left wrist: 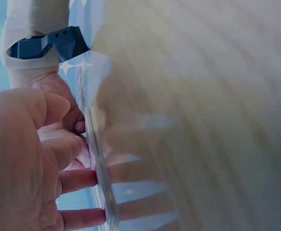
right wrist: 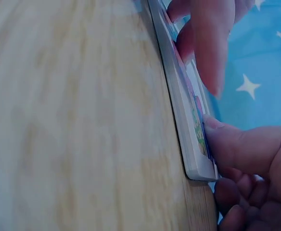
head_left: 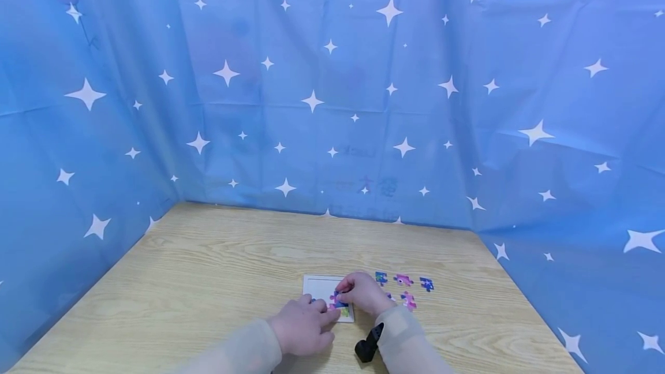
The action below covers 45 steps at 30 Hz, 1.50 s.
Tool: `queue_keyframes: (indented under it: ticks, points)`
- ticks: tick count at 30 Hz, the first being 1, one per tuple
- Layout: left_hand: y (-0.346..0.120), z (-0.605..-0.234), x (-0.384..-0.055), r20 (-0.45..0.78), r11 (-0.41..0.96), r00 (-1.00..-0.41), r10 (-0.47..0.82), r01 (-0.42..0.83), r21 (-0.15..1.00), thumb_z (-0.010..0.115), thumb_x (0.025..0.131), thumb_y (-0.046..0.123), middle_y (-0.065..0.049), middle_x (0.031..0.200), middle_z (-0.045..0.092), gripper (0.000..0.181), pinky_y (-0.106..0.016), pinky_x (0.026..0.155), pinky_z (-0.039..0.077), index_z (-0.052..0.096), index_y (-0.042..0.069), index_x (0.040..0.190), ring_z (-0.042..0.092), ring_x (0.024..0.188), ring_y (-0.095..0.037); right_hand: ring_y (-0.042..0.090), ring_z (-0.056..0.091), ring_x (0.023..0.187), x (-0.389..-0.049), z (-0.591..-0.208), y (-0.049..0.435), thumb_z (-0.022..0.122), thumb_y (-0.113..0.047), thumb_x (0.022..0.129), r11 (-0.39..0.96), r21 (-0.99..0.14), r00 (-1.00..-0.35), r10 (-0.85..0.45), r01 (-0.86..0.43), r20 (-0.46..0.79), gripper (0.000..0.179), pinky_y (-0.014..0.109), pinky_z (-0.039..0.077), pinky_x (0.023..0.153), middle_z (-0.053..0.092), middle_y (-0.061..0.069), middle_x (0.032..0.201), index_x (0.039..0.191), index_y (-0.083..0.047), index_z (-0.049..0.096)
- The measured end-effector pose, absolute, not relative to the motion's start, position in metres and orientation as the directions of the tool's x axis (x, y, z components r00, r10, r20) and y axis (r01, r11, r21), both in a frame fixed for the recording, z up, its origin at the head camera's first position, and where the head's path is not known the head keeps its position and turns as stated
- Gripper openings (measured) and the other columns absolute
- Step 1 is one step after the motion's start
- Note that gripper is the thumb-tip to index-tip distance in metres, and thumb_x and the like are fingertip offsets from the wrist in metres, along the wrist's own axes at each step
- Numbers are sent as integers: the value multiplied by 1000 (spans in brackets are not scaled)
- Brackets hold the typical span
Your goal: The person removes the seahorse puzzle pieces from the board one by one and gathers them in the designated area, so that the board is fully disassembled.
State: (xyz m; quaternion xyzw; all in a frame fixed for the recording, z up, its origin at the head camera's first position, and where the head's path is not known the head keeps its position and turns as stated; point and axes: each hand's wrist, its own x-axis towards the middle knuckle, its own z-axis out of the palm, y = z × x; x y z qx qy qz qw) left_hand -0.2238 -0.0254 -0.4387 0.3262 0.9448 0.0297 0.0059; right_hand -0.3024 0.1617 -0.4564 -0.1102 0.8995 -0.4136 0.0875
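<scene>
A white puzzle tray (head_left: 319,285) lies on the table, with colourful jigsaw pieces set along its near side. My left hand (head_left: 303,326) reaches in from the left, its fingers extended and their tips resting on the pieces and the tray's near rim. In the left wrist view, fingers (left wrist: 80,219) touch the tray edge. Over the tray's right part, my right hand (head_left: 366,294) pinches a blue-and-pink puzzle piece (head_left: 340,305) between thumb and index finger. The right wrist view shows that thumb (right wrist: 215,124) pressed low at the tray's corner, the other fingers folded under.
Right of the tray lie several loose puzzle pieces, among them a pink one (head_left: 408,300), another pink one (head_left: 403,280) and a dark blue one (head_left: 426,284). A black wrist camera (head_left: 369,346) is strapped to the right sleeve. A blue star-patterned curtain (head_left: 332,103) encloses the table.
</scene>
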Motion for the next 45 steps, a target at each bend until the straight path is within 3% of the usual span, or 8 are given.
queue_keyframes:
  ticks: [6,12,22,45]
  points:
    - [-19,-440,-222,4,804,-805,594,594,21,43,93,55,6,98,48,52,-29,58,36,53,33,139,38,80,-15,18,54,82,-303,-459,163,75,-10,83,636,-762,-963,-263,-122,-65,7,40,44,79,60,0,87,88,-13,70]
    - [-19,-441,-221,21,797,-798,603,603,21,43,94,53,5,95,47,51,-27,57,35,54,30,138,38,79,-14,19,53,82,-304,-459,163,74,-11,83,642,-755,-961,-269,-133,-59,7,39,43,78,59,1,88,88,-13,70]
    - [-19,-438,-219,-2,800,-801,599,599,31,43,95,51,11,133,51,51,-31,61,42,52,30,139,45,89,-16,17,53,81,-302,-457,163,74,-12,84,651,-742,-955,-290,-157,-53,6,36,43,76,58,0,86,88,-12,69]
    - [-19,-437,-219,-22,807,-808,589,586,71,44,94,52,14,131,52,52,-34,64,41,52,29,140,43,88,-15,20,52,78,-304,-455,162,74,-5,82,627,-771,-952,-291,-114,-96,13,34,42,72,58,3,84,90,-9,65]
